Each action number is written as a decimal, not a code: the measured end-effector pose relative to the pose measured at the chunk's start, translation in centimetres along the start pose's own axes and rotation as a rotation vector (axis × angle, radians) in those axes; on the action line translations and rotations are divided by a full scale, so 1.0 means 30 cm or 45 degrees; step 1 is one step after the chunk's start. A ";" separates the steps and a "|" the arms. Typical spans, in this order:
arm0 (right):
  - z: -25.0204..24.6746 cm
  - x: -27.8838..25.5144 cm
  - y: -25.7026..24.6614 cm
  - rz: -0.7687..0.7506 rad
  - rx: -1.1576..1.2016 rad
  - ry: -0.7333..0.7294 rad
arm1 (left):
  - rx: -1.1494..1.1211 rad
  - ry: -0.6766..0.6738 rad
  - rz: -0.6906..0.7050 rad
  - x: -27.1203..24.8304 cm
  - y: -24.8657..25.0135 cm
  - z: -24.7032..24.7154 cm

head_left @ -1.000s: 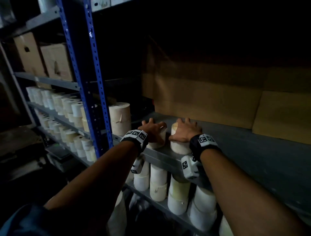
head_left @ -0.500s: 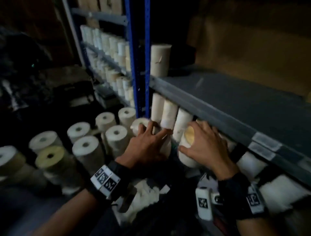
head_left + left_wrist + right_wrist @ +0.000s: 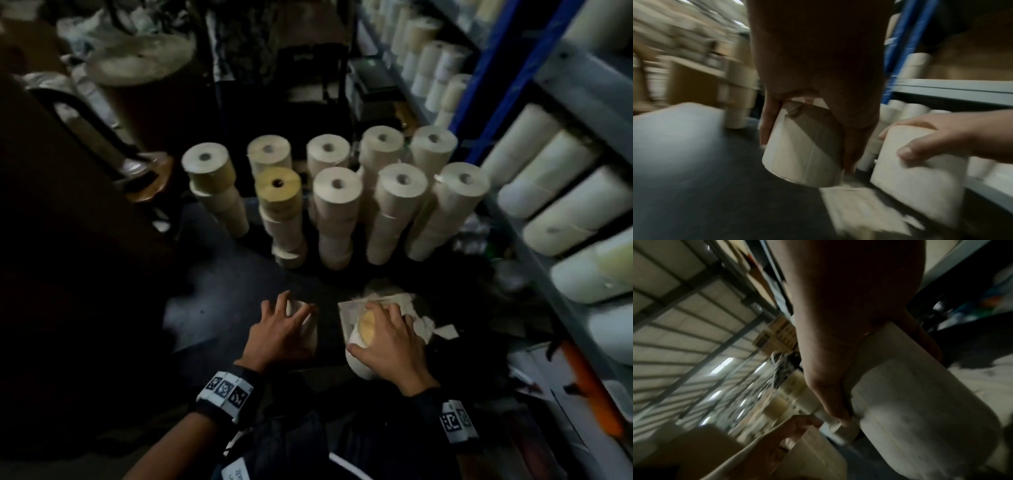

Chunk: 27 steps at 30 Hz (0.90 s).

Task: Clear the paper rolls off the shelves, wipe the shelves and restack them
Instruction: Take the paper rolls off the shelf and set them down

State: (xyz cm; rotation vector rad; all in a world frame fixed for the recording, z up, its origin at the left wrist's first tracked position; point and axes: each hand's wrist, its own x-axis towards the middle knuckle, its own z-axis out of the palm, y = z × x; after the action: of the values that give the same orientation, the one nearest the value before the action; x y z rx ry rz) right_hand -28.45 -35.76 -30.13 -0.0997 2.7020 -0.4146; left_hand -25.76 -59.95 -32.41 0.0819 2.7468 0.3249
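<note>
My left hand grips a white paper roll from above, just over the dark floor. Beside it my right hand grips a second roll with a yellowish end, tilted, over a crumpled white cloth. In the left wrist view the right hand's roll hangs close to the left one. In the right wrist view the right hand's roll fills the lower right. Several stacks of rolls stand upright on the floor ahead. More rolls lie on the shelves at the right.
A blue shelf upright and grey shelf edges run along the right. A dark stool or chair and a big paper reel stand behind the stacks. Orange and white clutter lies at the lower right.
Both hands lifted one roll each off the upper shelf and carried them down to just above the floor. My view swung from the shelf down to the floor stacks.
</note>
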 end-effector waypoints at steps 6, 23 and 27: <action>0.047 0.192 -0.274 -0.187 -0.105 -0.092 | -0.099 0.068 -0.195 0.129 -0.317 -0.006; 0.219 0.538 -0.635 -0.267 -0.309 -0.273 | -0.353 0.131 -0.274 0.716 -0.740 0.038; 0.204 0.573 -0.725 -0.302 -0.303 -0.258 | -0.464 0.182 -0.355 0.596 -0.804 0.087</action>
State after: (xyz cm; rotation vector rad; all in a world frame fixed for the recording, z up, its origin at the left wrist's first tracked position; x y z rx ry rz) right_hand -41.56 -60.37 -35.45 -0.5051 2.5343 -0.1379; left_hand -41.75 -81.06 -46.84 -0.4298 2.7374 0.7675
